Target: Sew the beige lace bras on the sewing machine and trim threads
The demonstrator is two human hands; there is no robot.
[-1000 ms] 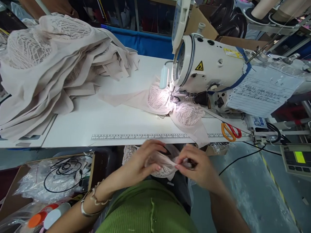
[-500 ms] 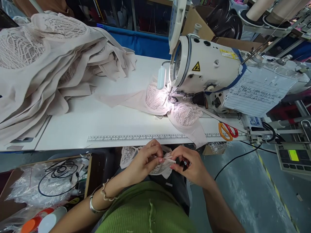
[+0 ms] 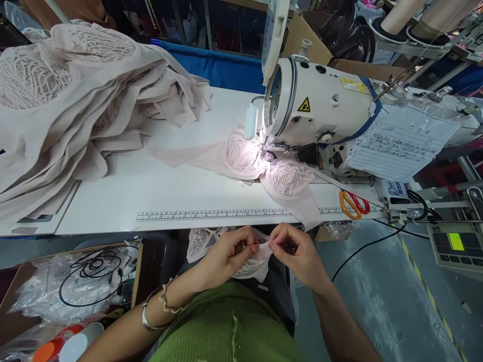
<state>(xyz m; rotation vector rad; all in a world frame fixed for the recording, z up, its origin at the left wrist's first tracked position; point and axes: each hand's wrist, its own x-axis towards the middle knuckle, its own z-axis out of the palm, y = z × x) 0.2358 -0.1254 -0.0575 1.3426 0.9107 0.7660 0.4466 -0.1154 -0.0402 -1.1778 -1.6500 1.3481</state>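
Note:
A pale pink lace bra lies over my lap below the table's front edge. My left hand is closed, pinching the bra's edge between thumb and forefinger. Close beside it, my right hand pinches the same edge with its fingertips. Something small, dark and reddish is tucked in the right palm, mostly hidden by the fingers. On the table, another lace bra is spread under the needle area of the sewing machine, one wing stretching left and the other hanging over the front edge.
A tall pile of lace bras fills the table's left. A printed ruler runs along the front edge. Orange and red-handled scissors lie at right. Below left stands a box of plastic bags and cable. A control panel is far right.
My right hand has turned and drawn nearer my left, its fingertips now pinching the bra's edge. The dark object in its palm shows less. The bra at the machine has not moved.

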